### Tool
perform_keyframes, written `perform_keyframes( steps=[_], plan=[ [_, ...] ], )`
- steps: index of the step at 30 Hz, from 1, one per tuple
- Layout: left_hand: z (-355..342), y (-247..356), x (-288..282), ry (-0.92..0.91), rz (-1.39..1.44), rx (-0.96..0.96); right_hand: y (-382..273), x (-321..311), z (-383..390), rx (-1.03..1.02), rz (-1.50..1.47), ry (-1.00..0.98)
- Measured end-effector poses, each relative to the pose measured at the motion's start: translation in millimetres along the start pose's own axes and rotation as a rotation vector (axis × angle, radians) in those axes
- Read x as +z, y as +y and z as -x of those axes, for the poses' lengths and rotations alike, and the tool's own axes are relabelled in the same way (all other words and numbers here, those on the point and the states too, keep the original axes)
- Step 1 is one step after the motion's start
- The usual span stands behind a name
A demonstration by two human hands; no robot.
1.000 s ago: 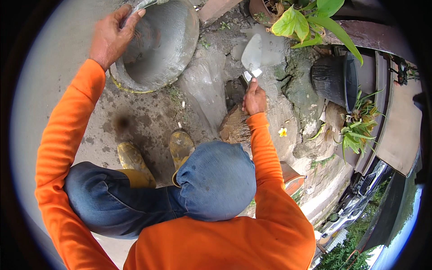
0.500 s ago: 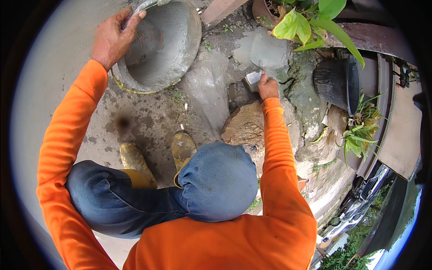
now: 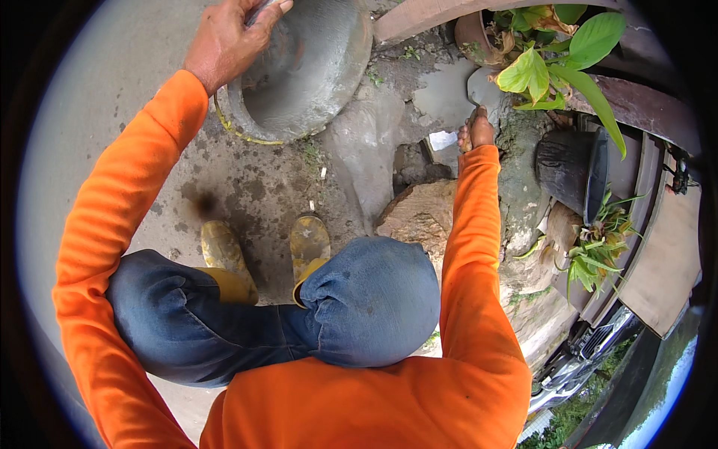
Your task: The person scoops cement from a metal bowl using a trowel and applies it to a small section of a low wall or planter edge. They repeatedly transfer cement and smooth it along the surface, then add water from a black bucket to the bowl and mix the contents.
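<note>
Pinching the grey basin (image 3: 329, 78) by its edge in the left grip (image 3: 228, 43), up at top left; clutching the trowel (image 3: 485, 88) in the right grip (image 3: 480, 133), reaching it out beside the wet grey patch (image 3: 443, 93), right by the plant (image 3: 527, 75)!

From my right hand (image 3: 479, 133), leaves (image 3: 526, 73) block one o'clock, a black pot (image 3: 562, 166) four; I could pass at ten, over wet mortar (image 3: 434, 101).
</note>
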State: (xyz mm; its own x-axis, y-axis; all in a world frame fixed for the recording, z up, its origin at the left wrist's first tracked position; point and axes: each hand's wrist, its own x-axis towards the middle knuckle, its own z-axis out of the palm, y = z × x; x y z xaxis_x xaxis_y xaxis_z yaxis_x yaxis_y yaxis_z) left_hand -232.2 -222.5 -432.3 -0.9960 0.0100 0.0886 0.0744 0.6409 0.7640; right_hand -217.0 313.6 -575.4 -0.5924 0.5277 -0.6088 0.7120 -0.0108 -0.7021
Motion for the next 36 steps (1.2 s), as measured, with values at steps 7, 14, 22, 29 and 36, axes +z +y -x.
perform_keyframes(
  steps=[7, 14, 22, 29, 36],
  plan=[
    [-6.0, -5.7, 13.4, -0.007, -0.021, 0.115, 42.1, 58.1, 127.1, -0.139, 0.373, -0.152],
    [4.4, 10.8, 3.1, -0.012, -0.005, 0.075, 47.2, 10.4, 136.2, -0.166, 0.246, -0.032],
    [3.2, 10.6, 0.3, -0.021, 0.008, 0.027, 51.5, -30.7, 39.4, -0.002, 0.104, 0.111],
    [0.9, 12.4, 2.5, -0.063, 0.009, -0.011, 71.7, 19.5, 93.3, 0.021, 0.054, -0.07],
    [1.0, 3.0, 15.3, -0.011, -0.068, 0.183, 83.3, 50.5, 144.1, -0.056, 0.285, -0.096]
  ],
)
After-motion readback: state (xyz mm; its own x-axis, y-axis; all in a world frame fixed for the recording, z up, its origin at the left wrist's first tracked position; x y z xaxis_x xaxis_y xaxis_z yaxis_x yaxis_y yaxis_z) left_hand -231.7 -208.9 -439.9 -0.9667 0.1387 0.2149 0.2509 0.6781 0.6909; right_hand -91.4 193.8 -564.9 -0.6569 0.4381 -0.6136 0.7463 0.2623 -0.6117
